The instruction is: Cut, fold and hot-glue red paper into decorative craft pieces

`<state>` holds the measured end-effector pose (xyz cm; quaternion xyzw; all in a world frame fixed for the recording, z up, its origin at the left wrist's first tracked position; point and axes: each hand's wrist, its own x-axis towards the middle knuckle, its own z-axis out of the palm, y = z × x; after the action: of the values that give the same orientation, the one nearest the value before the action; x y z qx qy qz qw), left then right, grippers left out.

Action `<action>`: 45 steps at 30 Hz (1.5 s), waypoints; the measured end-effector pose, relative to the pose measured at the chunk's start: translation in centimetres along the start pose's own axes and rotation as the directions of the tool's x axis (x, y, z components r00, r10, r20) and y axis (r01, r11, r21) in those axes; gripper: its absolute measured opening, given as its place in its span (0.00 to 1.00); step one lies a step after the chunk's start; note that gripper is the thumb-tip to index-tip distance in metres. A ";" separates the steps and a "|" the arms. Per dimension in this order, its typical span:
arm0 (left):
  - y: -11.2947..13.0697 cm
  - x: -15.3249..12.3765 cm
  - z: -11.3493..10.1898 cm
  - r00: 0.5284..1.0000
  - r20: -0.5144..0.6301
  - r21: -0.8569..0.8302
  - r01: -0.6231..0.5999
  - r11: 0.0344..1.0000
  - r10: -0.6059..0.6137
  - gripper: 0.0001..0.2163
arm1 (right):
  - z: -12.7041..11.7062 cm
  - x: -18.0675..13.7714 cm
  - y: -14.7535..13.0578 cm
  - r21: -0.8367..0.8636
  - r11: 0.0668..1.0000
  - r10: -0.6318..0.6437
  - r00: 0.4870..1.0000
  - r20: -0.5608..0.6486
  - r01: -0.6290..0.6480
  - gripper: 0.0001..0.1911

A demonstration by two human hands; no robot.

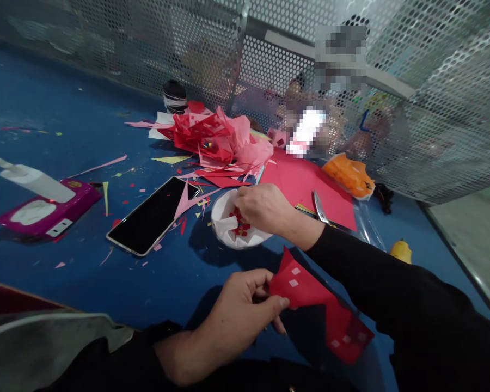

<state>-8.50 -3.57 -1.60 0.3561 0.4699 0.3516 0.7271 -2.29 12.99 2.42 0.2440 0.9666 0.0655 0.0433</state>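
Observation:
My left hand (245, 310) pinches a piece of red paper (306, 286) between thumb and fingers. Several small pale diamond shapes show on this paper, and its far end hangs to the right. At the white bowl (224, 234), my right hand (261, 209) reaches over the rim with its fingers closed and pointing down. Small red paper pieces (242, 226) lie inside the bowl beside a folded white bit. The right fingertips are hidden, so whatever they hold cannot be made out.
Red and pink paper scraps (224, 139) are heaped behind the bowl. A phone (153, 218) and a purple power strip (61, 209) with a white plug lie left. Scissors (319, 207) rest on red sheets (292, 179), near an orange packet (349, 175). A perforated metal screen (188, 49) borders the table.

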 end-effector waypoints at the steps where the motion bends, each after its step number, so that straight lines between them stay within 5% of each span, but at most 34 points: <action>1: 0.0 0.0 0.0 1.000 -0.001 0.006 0.005 1.000 -0.005 0.06 | 0.0 0.0 0.0 -0.004 1.000 0.001 1.000 0.002 -0.001 0.13; 5: 0.0 0.0 -0.1 1.000 -0.006 0.001 -0.013 1.000 0.013 0.06 | -0.6 -0.4 0.3 0.065 0.997 0.048 0.999 -0.018 -0.047 0.13; 10: 0.2 0.2 -0.5 0.997 -0.014 -0.020 -0.073 0.997 0.073 0.08 | -2.0 -1.9 1.2 0.448 0.877 0.266 0.952 -0.148 -0.175 0.09; 17: 0.2 0.6 -1.1 0.987 -0.054 -0.023 -0.151 0.988 0.150 0.15 | -3.3 -6.8 0.9 0.948 0.274 0.470 0.883 0.017 -0.163 0.08; 20: 0.5 0.5 -1.1 0.978 -0.098 0.028 -0.185 0.982 0.187 0.15 | -3.3 -9.7 -0.2 0.985 0.140 0.538 0.843 0.008 -0.098 0.10; 25: 2.0 0.0 -0.5 0.937 -0.174 0.148 -0.278 0.949 0.301 0.12 | -2.8 -14.2 -1.5 0.993 0.120 0.707 0.703 -0.079 -0.009 0.09; 30: 4.8 0.6 0.7 0.847 -0.257 0.297 -0.388 0.872 0.465 0.12 | -2.3 -17.2 -1.0 0.991 0.129 0.815 0.566 -0.123 0.030 0.09; 34: 6.9 1.9 1.9 0.831 -0.210 0.383 -0.416 0.825 0.516 0.12 | -2.0 -18.4 -0.4 0.985 0.138 0.781 0.600 -0.173 0.105 0.06; 39: 7.0 3.1 2.3 0.846 -0.178 0.415 -0.398 0.818 0.502 0.14 | -1.0 -18.5 -0.2 0.999 0.026 0.748 0.663 -0.035 0.023 0.11; 45: 5.6 3.1 2.2 0.908 -0.111 0.408 -0.330 0.851 0.405 0.13 | -0.3 -17.7 -0.7 0.985 0.135 0.740 0.672 -0.027 -0.109 0.09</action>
<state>-6.49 1.45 2.48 0.5379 0.5197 0.4197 0.5142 12.88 3.90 3.52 0.4709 0.6560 -0.4398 -0.3930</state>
